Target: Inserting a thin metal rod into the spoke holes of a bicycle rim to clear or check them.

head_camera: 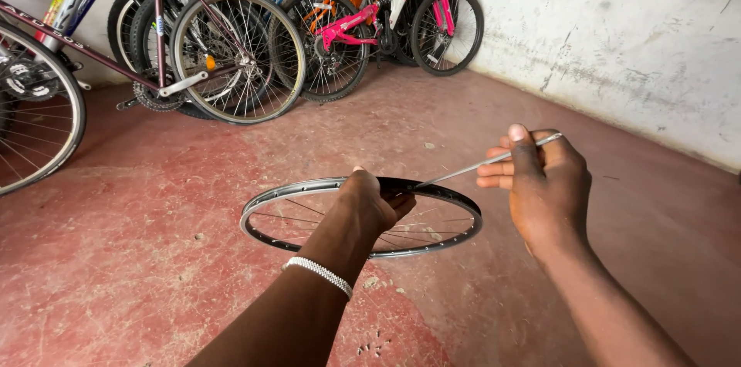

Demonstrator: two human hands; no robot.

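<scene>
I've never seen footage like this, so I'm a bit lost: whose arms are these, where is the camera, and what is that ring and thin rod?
There is no machine here. The one picture comes from a camera worn on a person's head, looking down at their own two bare hands. The left hand, with a beaded bracelet on its wrist, grips the far edge of a spoked bicycle wheel rim, held flat and low over the red floor. The right hand pinches a thin metal spoke whose lower tip reaches the rim close to the left hand. Behind, several bicycles are parked against a whitewashed wall, and more wheels hang at the top right.
</scene>
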